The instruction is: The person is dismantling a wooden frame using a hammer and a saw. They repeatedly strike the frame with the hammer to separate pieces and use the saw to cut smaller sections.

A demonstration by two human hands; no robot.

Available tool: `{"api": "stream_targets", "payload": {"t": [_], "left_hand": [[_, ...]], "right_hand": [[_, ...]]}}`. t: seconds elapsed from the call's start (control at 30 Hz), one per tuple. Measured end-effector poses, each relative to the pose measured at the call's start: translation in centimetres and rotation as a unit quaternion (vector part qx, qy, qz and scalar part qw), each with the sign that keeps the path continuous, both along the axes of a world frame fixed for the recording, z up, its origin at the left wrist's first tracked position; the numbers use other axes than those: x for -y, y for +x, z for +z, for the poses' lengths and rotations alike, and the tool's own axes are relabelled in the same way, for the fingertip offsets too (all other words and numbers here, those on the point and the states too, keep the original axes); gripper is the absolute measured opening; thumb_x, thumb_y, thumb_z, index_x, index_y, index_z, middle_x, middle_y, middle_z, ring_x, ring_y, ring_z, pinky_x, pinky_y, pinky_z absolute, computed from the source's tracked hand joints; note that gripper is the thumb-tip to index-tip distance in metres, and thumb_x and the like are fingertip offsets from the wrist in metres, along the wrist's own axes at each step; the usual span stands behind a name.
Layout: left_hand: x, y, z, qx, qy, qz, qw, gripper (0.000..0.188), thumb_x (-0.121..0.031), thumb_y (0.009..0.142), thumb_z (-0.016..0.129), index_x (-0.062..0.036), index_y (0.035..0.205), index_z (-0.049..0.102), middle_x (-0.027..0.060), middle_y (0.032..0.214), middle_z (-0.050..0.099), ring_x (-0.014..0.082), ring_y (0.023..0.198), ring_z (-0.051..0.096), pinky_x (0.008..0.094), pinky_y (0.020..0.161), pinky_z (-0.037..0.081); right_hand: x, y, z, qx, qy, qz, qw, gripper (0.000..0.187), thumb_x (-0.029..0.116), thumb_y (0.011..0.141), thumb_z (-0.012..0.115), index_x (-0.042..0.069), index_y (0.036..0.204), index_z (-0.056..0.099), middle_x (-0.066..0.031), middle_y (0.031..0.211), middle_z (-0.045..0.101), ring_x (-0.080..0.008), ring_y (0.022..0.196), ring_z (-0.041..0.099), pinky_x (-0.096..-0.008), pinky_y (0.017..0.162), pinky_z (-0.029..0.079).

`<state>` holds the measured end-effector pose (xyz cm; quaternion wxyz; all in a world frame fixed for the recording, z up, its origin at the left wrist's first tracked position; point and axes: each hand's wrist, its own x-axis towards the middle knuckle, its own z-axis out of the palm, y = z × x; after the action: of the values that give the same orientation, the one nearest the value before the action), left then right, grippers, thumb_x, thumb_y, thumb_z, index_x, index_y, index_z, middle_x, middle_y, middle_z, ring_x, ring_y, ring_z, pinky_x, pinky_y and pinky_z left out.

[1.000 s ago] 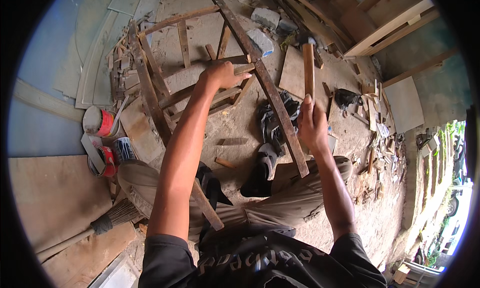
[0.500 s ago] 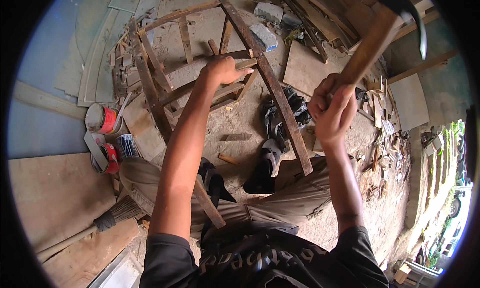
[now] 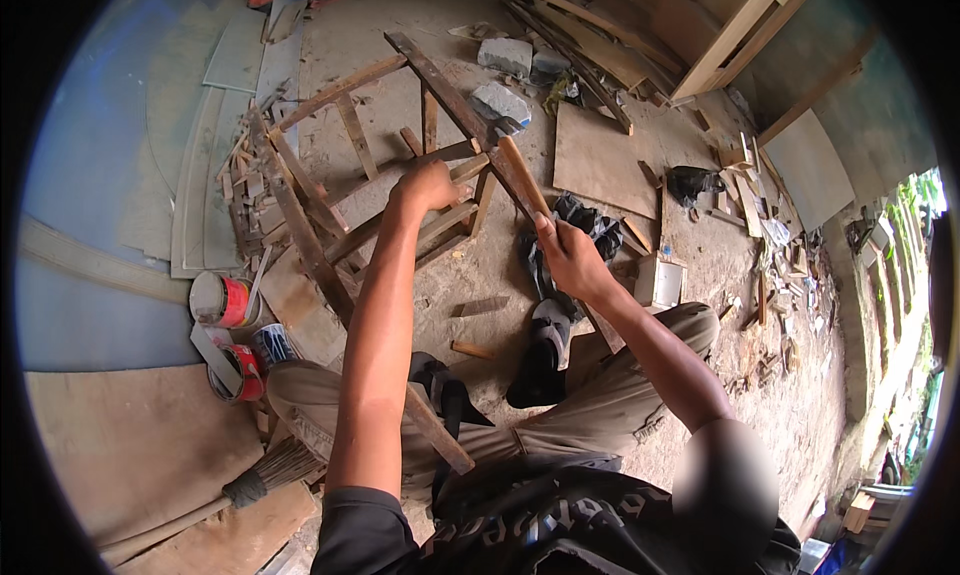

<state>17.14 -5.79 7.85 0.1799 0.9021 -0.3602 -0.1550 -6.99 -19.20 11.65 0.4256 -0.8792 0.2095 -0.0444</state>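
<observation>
A dark, worn wooden frame with long rails and several crosspieces stands tilted in front of me, between my knees. My left hand is closed around a short wooden crosspiece close to where it meets the right-hand rail. My right hand grips the wooden handle of a claw hammer. The hammer is lowered, its head at the rail by the crosspiece's end. I cannot tell whether the head touches the wood, and no nail can be made out.
Paint cans and a broom lie to the left. A loose wood block is on the floor below the frame. Concrete chunks, a plywood sheet and a black plastic bag lie beyond. Wood scraps litter the right side.
My right hand has swung the hammer down and left, from raised at upper right to the frame's right rail. My left hand keeps its hold on the crosspiece. The view has shifted slightly.
</observation>
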Motion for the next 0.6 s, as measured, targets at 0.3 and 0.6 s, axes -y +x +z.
{"api": "stream_targets", "payload": {"t": [0.3, 0.6], "left_hand": [[-0.7, -0.8, 0.2, -0.009, 0.028, 0.012, 0.999, 0.052, -0.041, 0.074, 0.075, 0.0066, 0.093, 0.068, 0.0279, 0.088, 0.066, 0.0373, 0.086, 0.067, 0.0432, 0.076, 0.052], [-0.1, -0.5, 0.2, -0.034, 0.075, 0.004, 0.997, 0.058, -0.044, 0.073, 0.074, 0.0052, 0.104, 0.066, 0.0264, 0.109, 0.063, 0.0367, 0.105, 0.062, 0.0405, 0.090, 0.051]], "right_hand": [[-1.8, 0.8, 9.7, 0.454, 0.085, 0.053, 0.885, 0.057, 0.059, 0.097, 0.031, 0.005, 0.091, 0.048, 0.0007, 0.056, 0.040, -0.0074, 0.045, 0.036, -0.0233, 0.040, 0.028], [-1.7, 0.5, 4.1, 0.132, 0.008, 0.023, 0.991, 0.051, 0.041, 0.101, 0.037, -0.003, 0.081, 0.052, -0.0148, 0.060, 0.052, -0.0249, 0.055, 0.053, -0.0378, 0.056, 0.044]]}}
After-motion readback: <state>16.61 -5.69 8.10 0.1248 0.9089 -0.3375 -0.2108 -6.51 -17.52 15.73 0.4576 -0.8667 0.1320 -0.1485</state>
